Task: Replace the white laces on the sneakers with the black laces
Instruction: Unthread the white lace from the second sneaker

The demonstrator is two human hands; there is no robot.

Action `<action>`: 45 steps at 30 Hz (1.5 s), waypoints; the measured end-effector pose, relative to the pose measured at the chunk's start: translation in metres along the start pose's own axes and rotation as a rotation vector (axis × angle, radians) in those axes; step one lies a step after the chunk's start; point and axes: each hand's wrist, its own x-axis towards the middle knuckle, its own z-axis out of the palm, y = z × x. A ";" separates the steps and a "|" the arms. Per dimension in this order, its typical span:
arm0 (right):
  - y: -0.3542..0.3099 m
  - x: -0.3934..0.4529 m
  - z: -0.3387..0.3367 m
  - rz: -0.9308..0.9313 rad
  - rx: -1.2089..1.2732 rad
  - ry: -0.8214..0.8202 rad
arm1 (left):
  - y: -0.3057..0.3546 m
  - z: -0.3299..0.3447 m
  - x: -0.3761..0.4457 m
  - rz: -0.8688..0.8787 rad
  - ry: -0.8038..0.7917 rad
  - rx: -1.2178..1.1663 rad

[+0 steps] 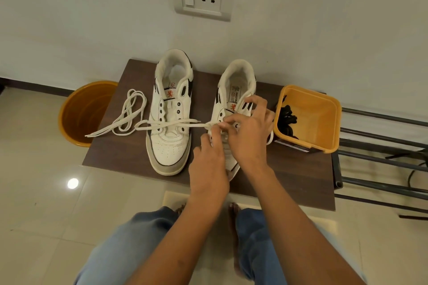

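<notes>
From the head camera, two white sneakers stand side by side on a dark wooden table at the middle of the frame. The left sneaker [170, 118] has bare eyelets. Both hands meet over the right sneaker [234, 99]: the left hand [208, 159] and the right hand [249, 132] each pinch a white lace [176, 124] that stretches leftward across the other shoe. A loose white lace [126, 114] lies coiled at the left. Black laces [287, 120] sit in an orange tub [324, 143] on the right.

Dim warm indoor light; lamp glare spot on glossy floor tiles [72, 183]; wide-angle edge bending; slight softness overall.
</notes>
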 end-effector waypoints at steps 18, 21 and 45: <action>-0.014 -0.011 -0.015 0.001 -0.245 0.095 | 0.010 0.007 0.006 -0.080 -0.085 0.160; -0.012 -0.007 -0.007 0.052 -0.297 0.051 | 0.011 0.006 0.007 -0.113 -0.121 0.095; -0.010 -0.001 -0.017 -0.024 -0.276 0.044 | 0.008 -0.006 0.011 -0.128 -0.171 0.069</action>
